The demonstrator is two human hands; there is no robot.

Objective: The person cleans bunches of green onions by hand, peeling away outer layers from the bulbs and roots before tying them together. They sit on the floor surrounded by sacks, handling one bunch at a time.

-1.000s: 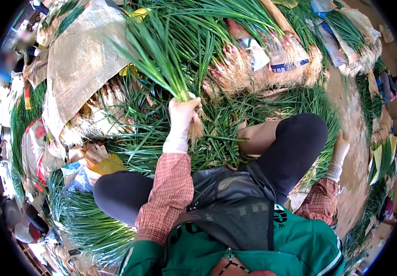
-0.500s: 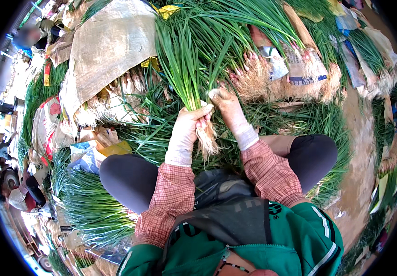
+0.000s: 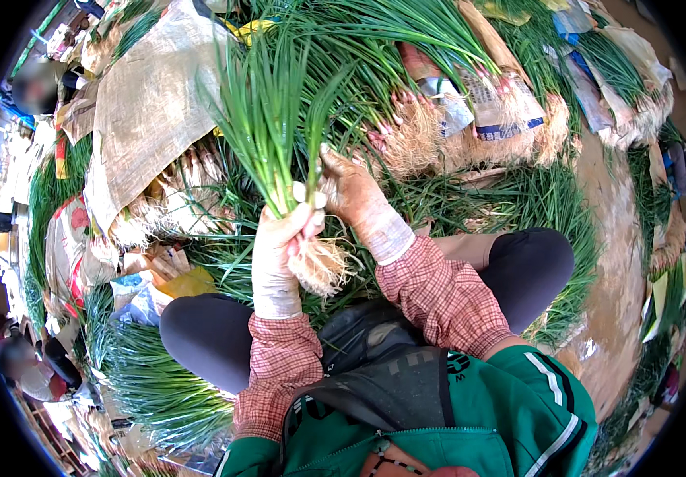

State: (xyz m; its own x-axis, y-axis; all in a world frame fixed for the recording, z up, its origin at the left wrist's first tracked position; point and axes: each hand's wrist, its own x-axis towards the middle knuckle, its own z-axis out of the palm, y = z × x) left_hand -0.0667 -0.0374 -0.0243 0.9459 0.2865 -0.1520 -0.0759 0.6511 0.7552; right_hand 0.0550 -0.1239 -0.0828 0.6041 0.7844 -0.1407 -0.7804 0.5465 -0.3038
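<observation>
A bunch of scallions [image 3: 266, 119] stands upright in front of me, its green leaves pointing away. My left hand [image 3: 277, 246] is closed round the pale lower stems. Below that fist hang the bunch's bushy, straw-coloured roots [image 3: 321, 268]. My right hand [image 3: 352, 195] is closed at the bunch's right side, with the fingers round a few separate scallion leaves [image 3: 316, 131]. Its fingertips almost meet the left thumb, and they partly hide the stem bases there. Pale wraps cover both wrists, below red checked sleeves.
Bundled scallions [image 3: 410, 131] lie across the far side, roots towards me. A beige woven sack [image 3: 160, 103] covers others at left. Loose green leaves [image 3: 510, 203] spread round my crossed legs. Another scallion pile [image 3: 156, 362] lies by my left knee. People sit farther off at left.
Both hands and the bunch have shifted left in the picture. My right hand has come closer over the bunch's stems. The root end has swung to the right of my left fist.
</observation>
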